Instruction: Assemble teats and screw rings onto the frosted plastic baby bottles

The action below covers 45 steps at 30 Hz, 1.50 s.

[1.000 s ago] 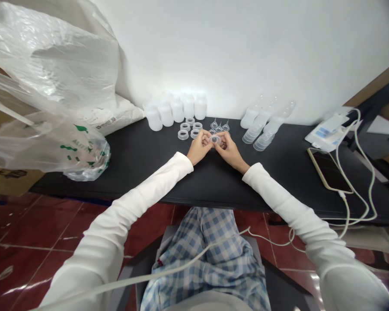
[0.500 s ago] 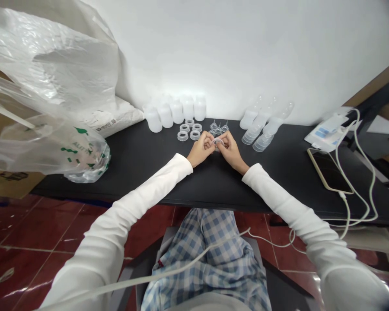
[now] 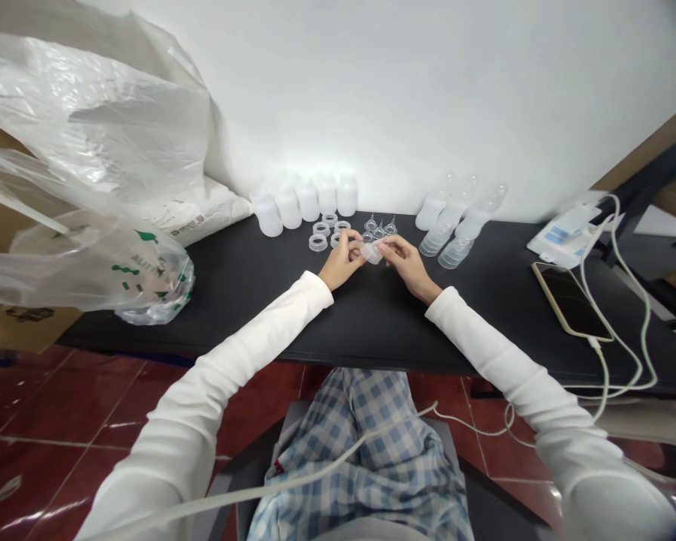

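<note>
Both of my hands meet over the middle of the black table [image 3: 248, 278]. My left hand [image 3: 341, 263] and my right hand [image 3: 406, 261] pinch a small clear plastic ring with a nipple [image 3: 372, 252] between their fingertips. Just beyond them lie several translucent collar rings [image 3: 318, 242] and a few clear nipples [image 3: 378, 226]. A row of white bottles [image 3: 307, 200] stands against the wall. To the right, clear caps lie in stacks [image 3: 454, 222].
Large plastic bags [image 3: 90, 248] bulge over the table's left end. A phone [image 3: 568, 299] lies on the right, with white cables [image 3: 614, 300] and a white box [image 3: 566, 229] near it. A cable runs across my checked lap.
The hands have kept working the small clear piece; it now sits tilted between the fingertips. The view has shifted slightly.
</note>
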Each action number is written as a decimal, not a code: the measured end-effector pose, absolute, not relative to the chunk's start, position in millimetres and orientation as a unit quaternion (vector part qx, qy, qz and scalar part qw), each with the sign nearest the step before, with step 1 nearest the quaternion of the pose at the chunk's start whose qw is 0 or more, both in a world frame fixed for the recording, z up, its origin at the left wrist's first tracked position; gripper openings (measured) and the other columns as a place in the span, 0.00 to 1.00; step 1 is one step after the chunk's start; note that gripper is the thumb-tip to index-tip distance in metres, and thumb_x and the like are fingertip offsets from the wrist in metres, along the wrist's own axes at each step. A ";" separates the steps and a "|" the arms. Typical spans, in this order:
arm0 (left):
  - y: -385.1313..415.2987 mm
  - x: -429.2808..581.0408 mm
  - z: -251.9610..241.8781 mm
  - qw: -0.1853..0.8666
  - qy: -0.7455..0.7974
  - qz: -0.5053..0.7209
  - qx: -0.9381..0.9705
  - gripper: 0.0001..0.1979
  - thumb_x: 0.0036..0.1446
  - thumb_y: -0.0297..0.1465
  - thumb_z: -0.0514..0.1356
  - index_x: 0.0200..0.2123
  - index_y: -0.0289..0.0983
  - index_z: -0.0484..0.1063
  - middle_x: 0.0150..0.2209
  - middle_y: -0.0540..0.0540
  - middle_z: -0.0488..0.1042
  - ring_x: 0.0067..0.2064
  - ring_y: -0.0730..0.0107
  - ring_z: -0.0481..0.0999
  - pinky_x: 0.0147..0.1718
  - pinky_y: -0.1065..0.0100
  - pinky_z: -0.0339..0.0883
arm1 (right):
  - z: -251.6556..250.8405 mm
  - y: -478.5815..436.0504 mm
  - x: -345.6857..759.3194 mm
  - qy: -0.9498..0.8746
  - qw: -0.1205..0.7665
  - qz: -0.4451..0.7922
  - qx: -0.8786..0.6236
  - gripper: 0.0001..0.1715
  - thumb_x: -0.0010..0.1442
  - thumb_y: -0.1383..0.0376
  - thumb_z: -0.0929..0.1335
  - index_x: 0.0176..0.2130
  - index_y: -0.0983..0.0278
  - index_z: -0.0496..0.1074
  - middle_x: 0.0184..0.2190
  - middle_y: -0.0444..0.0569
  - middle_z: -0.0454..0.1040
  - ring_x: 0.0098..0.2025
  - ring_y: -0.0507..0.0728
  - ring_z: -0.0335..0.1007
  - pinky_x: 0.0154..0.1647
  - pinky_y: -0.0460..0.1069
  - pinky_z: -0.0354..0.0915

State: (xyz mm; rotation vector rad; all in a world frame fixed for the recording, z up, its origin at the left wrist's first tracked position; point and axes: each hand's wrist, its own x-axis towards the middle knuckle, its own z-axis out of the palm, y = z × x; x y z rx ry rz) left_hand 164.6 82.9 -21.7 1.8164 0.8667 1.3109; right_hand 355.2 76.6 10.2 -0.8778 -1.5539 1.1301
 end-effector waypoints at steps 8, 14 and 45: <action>86.0 111.7 7.7 -0.055 0.613 0.604 0.507 0.34 0.54 0.28 0.65 0.61 0.35 0.54 0.69 0.27 0.53 0.75 0.44 0.50 0.71 0.44 0.48 | 4.5 79.9 363.7 -0.652 0.564 0.300 -0.408 0.25 0.60 0.42 0.71 0.43 0.58 0.69 0.45 0.48 0.72 0.40 0.53 0.70 0.39 0.50 0.69; 91.2 75.3 24.2 -0.030 0.773 0.530 0.347 0.51 0.49 0.30 0.71 0.67 0.34 0.43 0.73 0.24 0.46 0.76 0.42 0.49 0.73 0.46 0.46 | 7.8 75.2 365.8 -0.672 0.566 0.268 -0.394 0.18 0.64 0.48 0.70 0.45 0.57 0.70 0.48 0.49 0.74 0.46 0.56 0.72 0.44 0.52 0.71; 95.1 83.1 6.9 0.097 0.701 0.540 0.455 0.29 0.52 0.28 0.69 0.47 0.42 0.52 0.59 0.38 0.64 0.65 0.57 0.68 0.66 0.54 0.60 | 4.3 80.1 367.5 -0.647 0.556 0.313 -0.417 0.26 0.63 0.40 0.68 0.43 0.58 0.70 0.41 0.47 0.75 0.38 0.54 0.70 0.38 0.51 0.67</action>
